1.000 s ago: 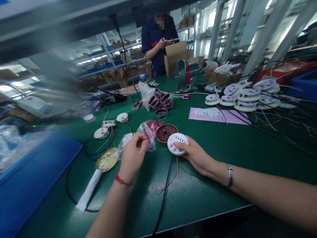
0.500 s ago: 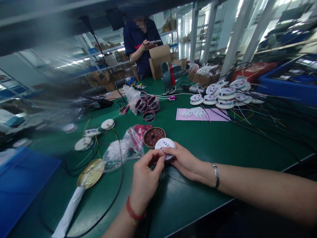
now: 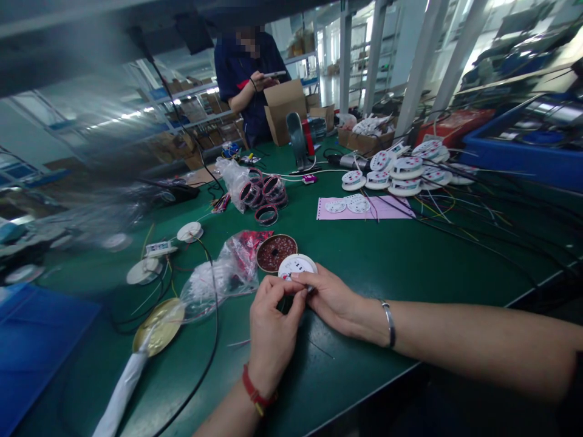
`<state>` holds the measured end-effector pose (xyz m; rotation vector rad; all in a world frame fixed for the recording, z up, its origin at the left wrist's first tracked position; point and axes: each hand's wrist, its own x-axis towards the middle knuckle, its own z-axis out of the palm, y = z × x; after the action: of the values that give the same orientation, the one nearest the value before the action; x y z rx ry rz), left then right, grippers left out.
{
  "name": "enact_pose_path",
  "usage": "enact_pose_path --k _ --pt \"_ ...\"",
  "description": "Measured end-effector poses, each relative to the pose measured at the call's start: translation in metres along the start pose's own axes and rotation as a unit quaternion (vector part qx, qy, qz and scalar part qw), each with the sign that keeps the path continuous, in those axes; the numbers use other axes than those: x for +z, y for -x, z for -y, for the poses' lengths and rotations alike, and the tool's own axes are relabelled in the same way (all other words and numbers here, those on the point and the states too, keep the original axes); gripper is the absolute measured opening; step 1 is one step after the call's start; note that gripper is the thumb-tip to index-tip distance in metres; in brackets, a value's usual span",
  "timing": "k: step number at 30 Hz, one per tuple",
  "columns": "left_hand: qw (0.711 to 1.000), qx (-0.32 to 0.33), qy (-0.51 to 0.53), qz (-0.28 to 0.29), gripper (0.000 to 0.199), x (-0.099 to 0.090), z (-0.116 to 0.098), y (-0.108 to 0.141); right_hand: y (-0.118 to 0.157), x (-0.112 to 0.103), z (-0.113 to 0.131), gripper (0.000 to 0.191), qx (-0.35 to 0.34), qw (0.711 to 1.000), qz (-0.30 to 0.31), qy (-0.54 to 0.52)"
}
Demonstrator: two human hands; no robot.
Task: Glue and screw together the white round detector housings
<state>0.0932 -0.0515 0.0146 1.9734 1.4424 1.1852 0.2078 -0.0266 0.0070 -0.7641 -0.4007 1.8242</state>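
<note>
- At the table's point(image 3: 401, 261) left side, a blue bin point(image 3: 40, 358) reaches to the near left corner of the view.
- Just right of it lies a gold disc point(image 3: 166, 331); a white-wrapped handle point(image 3: 121, 394) runs from it toward the near edge.
- Behind the gold disc are small white wired pieces point(image 3: 189, 232), their leads tangled on the green top.
- Next comes a clear plastic bag point(image 3: 209, 282) with white and red contents.
- Toward the far edge, a person point(image 3: 248, 79) in dark blue stands behind an open carton point(image 3: 286, 112), holding a flat object.
- Pink-and-black rings point(image 3: 266, 194) lie clustered beyond the bag.
- The left hand point(image 3: 273, 325) has its fingers curled, thumb and forefinger tips drawn together at the round unit's near rim; whether they pinch anything thin, I cannot tell.
- A round tin point(image 3: 276, 253) of brownish-red bits sits just behind the hands.
- The white round unit point(image 3: 297, 265) is held above the table, inward from the near edge.
- The right hand point(image 3: 337, 301) grasps that unit, thumb on its face, fingers beneath.
- Farther right, a pink sheet point(image 3: 394, 207) carries two flat white discs point(image 3: 357, 204).
- Behind it, toward the right far corner, white round units point(image 3: 407, 169) are piled, black cables trailing rightward.
</note>
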Motion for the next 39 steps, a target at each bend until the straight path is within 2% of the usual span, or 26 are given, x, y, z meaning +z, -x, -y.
enact_pose_path --k 6,9,12,17,21,25,27,29,31,33,35,36,37,38,39 --pt "0.999 -0.021 -0.033 -0.017 0.004 0.0 0.0 0.0 0.001 0.0 -0.003 0.033 -0.016 1.0 0.004 0.011" --pt "0.995 -0.078 -0.05 -0.041 0.023 -0.001 0.002 -0.001 0.001 0.001 -0.005 0.037 -0.026 1.0 0.009 0.015" --pt "0.991 -0.127 -0.023 -0.037 0.034 -0.001 0.006 -0.002 0.002 0.0 -0.007 0.039 -0.035 0.999 0.007 0.028" --pt "0.989 -0.142 0.028 -0.019 0.034 0.001 0.011 -0.004 0.003 -0.006 -0.011 0.039 -0.058 0.993 0.007 0.1" --pt "0.992 -0.109 -0.014 -0.055 0.04 0.001 0.01 -0.001 0.003 -0.005 -0.002 0.041 -0.068 0.988 0.044 0.132" --pt "0.992 0.011 -0.047 -0.118 0.055 -0.003 0.011 0.002 0.008 0.007 0.016 0.047 -0.049 0.987 0.093 0.121" --pt "0.991 0.052 -0.046 -0.112 0.062 -0.006 0.012 0.003 0.013 0.009 0.026 0.046 -0.054 0.987 0.1 0.114" --pt "0.999 0.026 -0.004 -0.037 0.063 -0.009 0.012 0.005 0.019 0.004 0.039 0.045 -0.068 0.987 0.098 0.111" --pt "0.987 -0.045 0.094 0.119 0.063 -0.012 0.009 0.01 0.027 -0.011 0.058 0.041 -0.086 0.987 0.075 0.115" --pt "0.926 -0.103 0.208 0.296 0.061 -0.014 0.003 0.016 0.037 -0.032 0.088 0.035 -0.123 0.985 0.024 0.122" --pt "0.85 -0.113 0.286 0.427 0.054 -0.015 -0.003 0.024 0.053 -0.054 0.129 0.025 -0.19 0.97 -0.065 0.136" --pt "0.815 -0.107 0.312 0.476 0.051 -0.014 -0.005 0.028 0.063 -0.064 0.153 0.019 -0.235 0.952 -0.119 0.154" --pt "0.782 -0.102 0.333 0.518 0.05 -0.012 -0.007 0.032 0.075 -0.072 0.178 0.012 -0.29 0.921 -0.181 0.186" --pt "0.751 -0.099 0.346 0.553 0.049 -0.01 -0.008 0.035 0.09 -0.077 0.203 0.008 -0.351 0.874 -0.252 0.223" --pt "0.727 -0.097 0.351 0.582 0.049 -0.008 -0.008 0.038 0.106 -0.079 0.227 0.014 -0.384 0.846 -0.284 0.238"
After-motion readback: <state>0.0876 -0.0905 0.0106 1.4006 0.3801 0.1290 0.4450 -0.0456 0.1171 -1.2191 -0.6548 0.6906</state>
